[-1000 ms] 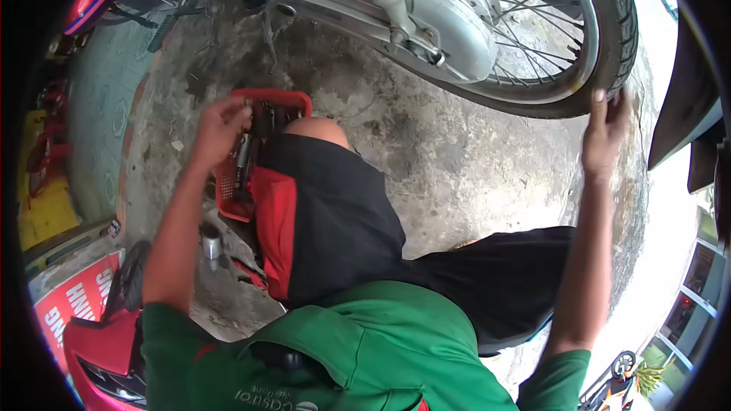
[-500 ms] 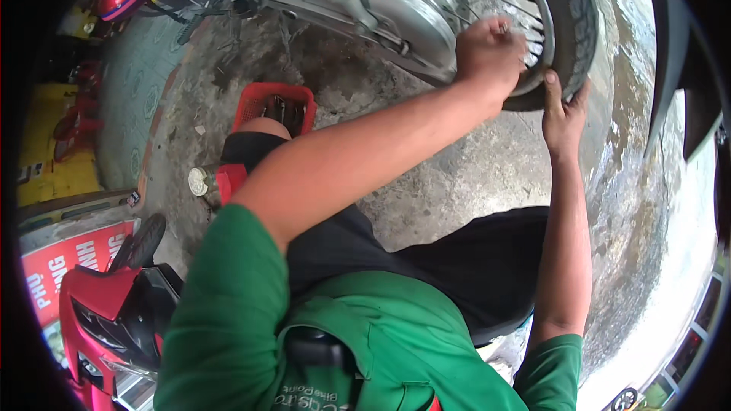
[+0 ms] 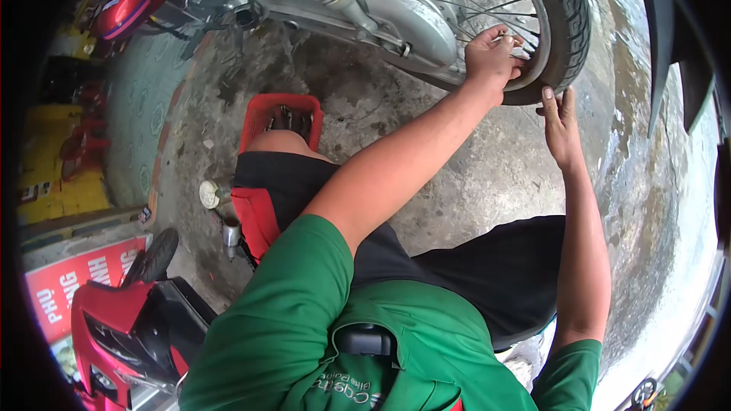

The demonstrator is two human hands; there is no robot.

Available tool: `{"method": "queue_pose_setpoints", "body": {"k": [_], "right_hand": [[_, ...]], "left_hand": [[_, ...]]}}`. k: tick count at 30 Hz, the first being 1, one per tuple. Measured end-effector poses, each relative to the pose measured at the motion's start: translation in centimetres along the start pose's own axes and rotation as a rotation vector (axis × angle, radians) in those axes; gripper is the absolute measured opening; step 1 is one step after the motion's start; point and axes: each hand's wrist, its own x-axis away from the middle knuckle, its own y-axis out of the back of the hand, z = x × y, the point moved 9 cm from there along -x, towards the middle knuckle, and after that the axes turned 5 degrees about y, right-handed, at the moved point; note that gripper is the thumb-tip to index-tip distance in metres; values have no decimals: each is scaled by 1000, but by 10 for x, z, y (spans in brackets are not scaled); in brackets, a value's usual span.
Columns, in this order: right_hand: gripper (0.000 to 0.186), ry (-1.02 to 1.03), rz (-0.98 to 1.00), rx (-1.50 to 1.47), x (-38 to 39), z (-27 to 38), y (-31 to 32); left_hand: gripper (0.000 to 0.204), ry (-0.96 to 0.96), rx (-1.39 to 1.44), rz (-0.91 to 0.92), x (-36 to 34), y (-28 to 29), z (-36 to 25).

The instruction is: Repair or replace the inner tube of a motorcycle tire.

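Note:
At the upper right is the spoked wheel of a motorcycle, its black tyre (image 3: 567,19) outside a silver rim (image 3: 542,11). My left hand (image 3: 491,61) is among the spokes at the inner side of the rim. Its fingers are closed, with thumb and forefinger pinched together; what they pinch is too small to make out. Below the tyre, my right hand (image 3: 562,125) has its fingers stretched up and apart, with the tips at the tyre's lower edge. Beside the wheel run a silver swingarm cover (image 3: 422,27) and a coil-spring shock absorber (image 3: 346,7).
A red plastic basket (image 3: 250,116) with dark metal tools stands by my left knee. Nearby are a pale-topped can (image 3: 209,194) and a metal cylinder (image 3: 231,236). A red scooter (image 3: 126,320) fills the lower left. Wet concrete floor (image 3: 487,183) lies below the wheel.
My right hand has slipped a little down the tyre, from thumb and fingers around its edge to fingertips at it. My left hand stays by the rim, its fingers shifted slightly. The view has tilted.

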Motion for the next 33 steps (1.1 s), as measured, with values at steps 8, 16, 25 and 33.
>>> {"method": "queue_pose_setpoints", "body": {"k": [8,16,25,33], "right_hand": [[71,-116,-9,257,26,14,12],[70,-106,-64,277,20,16,13],[60,214,-183,110,-5,37,13],[60,169,-151,104,-14,24,8]], "left_hand": [[27,-104,-98,21,-8,12,14],[31,-170,-83,0,-11,22,22],[35,-156,-248,-14,-8,17,6],[29,-240,-254,17,-9,17,3]]}}
